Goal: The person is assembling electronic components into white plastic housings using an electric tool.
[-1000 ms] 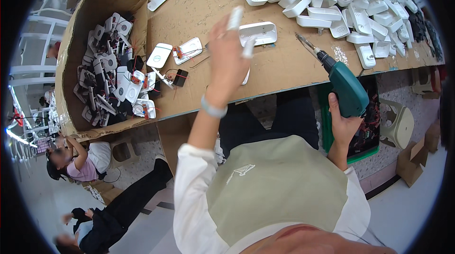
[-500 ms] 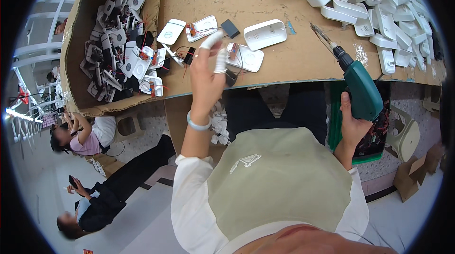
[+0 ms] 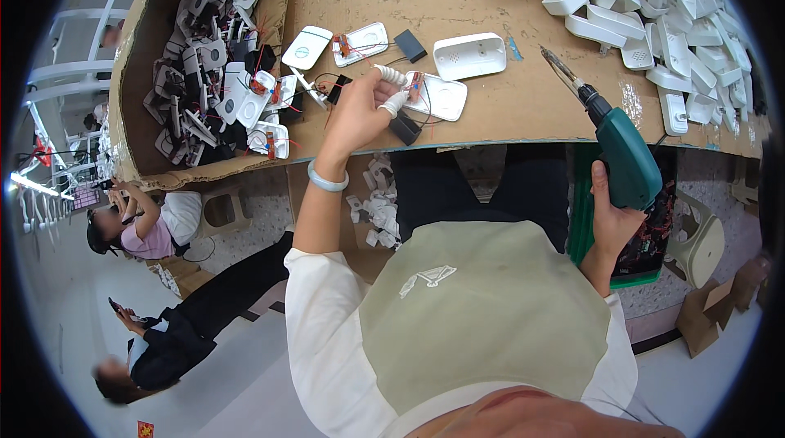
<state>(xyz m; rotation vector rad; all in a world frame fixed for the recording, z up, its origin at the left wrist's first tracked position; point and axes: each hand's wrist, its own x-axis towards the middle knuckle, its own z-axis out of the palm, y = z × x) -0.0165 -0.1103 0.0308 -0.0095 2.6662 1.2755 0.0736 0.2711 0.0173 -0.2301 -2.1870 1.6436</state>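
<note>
My right hand [image 3: 612, 224] grips a green soldering gun [image 3: 628, 156], its thin metal tip pointing up and to the left over the table. My left hand [image 3: 361, 112], with white wraps on thumb and forefinger, closes at the left end of a white plastic cover [image 3: 448, 99]. Those two fingertips meet beside a small orange-red circuit board [image 3: 415, 86] on this cover; what lies between them is too small to make out. Thin wires run from the board towards a black box [image 3: 405, 129] at the table edge. Behind stands a hollow white housing [image 3: 469, 57].
A cardboard box [image 3: 131, 111] at left holds many wired white parts. White housings [image 3: 675, 37] are heaped at the far right. Another wired cover [image 3: 365, 42], a black block [image 3: 410, 45] and a plain white cover [image 3: 308, 47] lie behind. Two people are at the left.
My left hand has come down and its spread thumb and forefinger have closed beside the circuit board. The right hand keeps the soldering gun in nearly the same place. The view has shifted slightly.
</note>
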